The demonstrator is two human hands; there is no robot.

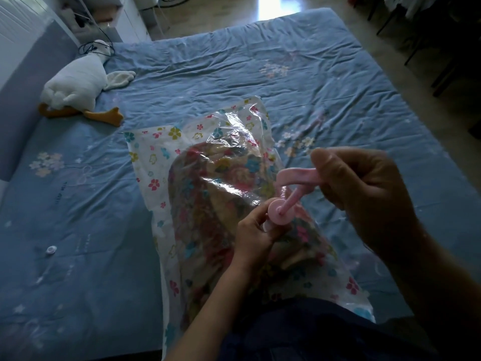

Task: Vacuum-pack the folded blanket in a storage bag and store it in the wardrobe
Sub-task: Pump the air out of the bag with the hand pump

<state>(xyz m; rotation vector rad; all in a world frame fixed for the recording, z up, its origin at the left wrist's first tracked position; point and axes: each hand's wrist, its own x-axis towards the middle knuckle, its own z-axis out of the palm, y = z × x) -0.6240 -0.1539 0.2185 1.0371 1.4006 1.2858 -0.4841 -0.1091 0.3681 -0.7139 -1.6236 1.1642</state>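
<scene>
Pretty dim and bluish; only light was a blown-out patch on the far floor [270, 10]. Glare streaked the storage bag [230, 125], edges looked bent.

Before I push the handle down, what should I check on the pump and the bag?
1. Blanket inside storage bag: ok.
2. Left hand grip round the pump, below its disc: ok.
3. Right hand grip on pump handle, handle raised: ok.
4. Pump seated on the bag's valve: cannot tell, the left hand hides it.
5. Bag's zip shut: cannot tell, not visible.
6. Small round cap off, lying on bed sheet: ok.
</scene>
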